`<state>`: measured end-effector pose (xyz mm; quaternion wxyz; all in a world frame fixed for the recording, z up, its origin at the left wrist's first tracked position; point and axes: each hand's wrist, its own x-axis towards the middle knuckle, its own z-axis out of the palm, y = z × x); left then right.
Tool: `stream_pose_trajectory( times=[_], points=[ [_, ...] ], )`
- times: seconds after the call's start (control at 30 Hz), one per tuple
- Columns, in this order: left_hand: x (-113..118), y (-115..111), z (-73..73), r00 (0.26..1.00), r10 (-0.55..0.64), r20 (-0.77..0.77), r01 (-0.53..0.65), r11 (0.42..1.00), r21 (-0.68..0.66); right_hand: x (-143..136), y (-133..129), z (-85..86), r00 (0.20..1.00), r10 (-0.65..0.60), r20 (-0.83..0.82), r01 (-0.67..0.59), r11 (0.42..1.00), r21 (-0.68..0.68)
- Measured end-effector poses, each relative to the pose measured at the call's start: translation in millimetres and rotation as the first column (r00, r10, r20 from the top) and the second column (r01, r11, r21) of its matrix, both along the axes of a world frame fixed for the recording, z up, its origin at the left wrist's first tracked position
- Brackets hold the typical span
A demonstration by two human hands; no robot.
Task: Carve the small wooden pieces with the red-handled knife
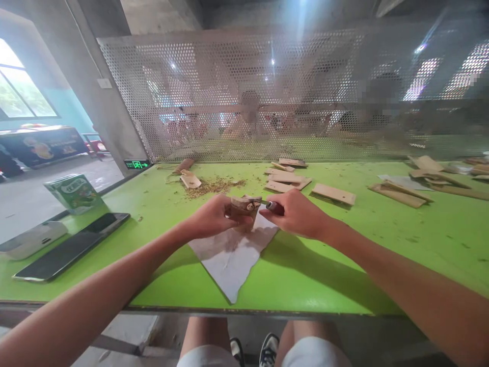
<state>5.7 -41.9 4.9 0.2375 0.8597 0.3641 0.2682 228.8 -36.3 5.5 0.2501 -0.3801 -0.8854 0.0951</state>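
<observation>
My left hand [214,216] is closed around a light brown carved piece [246,205], which looks like bamboo or wood with rounded shapes cut into its upper end. The piece is held upright over a torn white sheet of paper [231,260] on the green table. In my right hand [300,214] is a carving knife [275,207] with a dark brown handle. Its thin blade points left and meets the right side of the carved piece near the top. The blade's tip is hard to make out.
Several flat bamboo pieces [332,194] lie beyond my hands, with more at the far right. Shavings [214,187] are scattered at the back. At left are a dark phone [76,244], a white device [34,239] and a green box [72,193]. A perforated metal screen [229,102] borders the table.
</observation>
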Motion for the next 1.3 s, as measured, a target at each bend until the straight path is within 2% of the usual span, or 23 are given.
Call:
stream_pose_trajectory(
  times=[0.13,0.3,0.5,0.8,0.93,1.07,1.3],
  points=[
    [-0.3,-0.3,0.3,1.0,0.007,-0.023,-0.007,1.0,0.009,-3.0,0.7,-2.9,0.999,-0.048,-0.009,0.048,0.999,0.017],
    [-2.4,0.8,0.2,0.999,0.016,-0.028,-0.016,1.0,0.005,-5.0,2.7,-7.6,0.999,-0.048,-0.022,0.048,0.999,0.016],
    [-3.7,4.2,-2.8,0.997,0.071,-0.007,-0.072,0.994,-0.087,-5.4,7.4,-15.9,0.995,-0.07,-0.067,0.067,0.997,-0.048],
    [-3.7,5.0,-1.7,0.998,0.066,0.016,-0.064,0.992,-0.108,-11.0,6.5,-26.6,0.983,-0.063,-0.172,0.015,0.963,-0.269],
    [-5.1,9.1,-4.9,0.996,0.058,0.066,-0.047,0.988,-0.148,-9.3,11.3,-28.3,0.988,-0.069,-0.136,0.037,0.973,-0.227],
    [-7.3,12.7,-8.4,0.994,0.094,0.06,-0.081,0.979,-0.187,-5.4,14.8,-25.5,0.992,-0.105,-0.068,0.098,0.99,-0.1],
    [-6.3,9.5,-6.8,0.988,0.154,0.012,-0.151,0.98,-0.127,-3.6,8.6,-15.6,0.982,-0.186,0.022,0.187,0.982,-0.034]
  ],
)
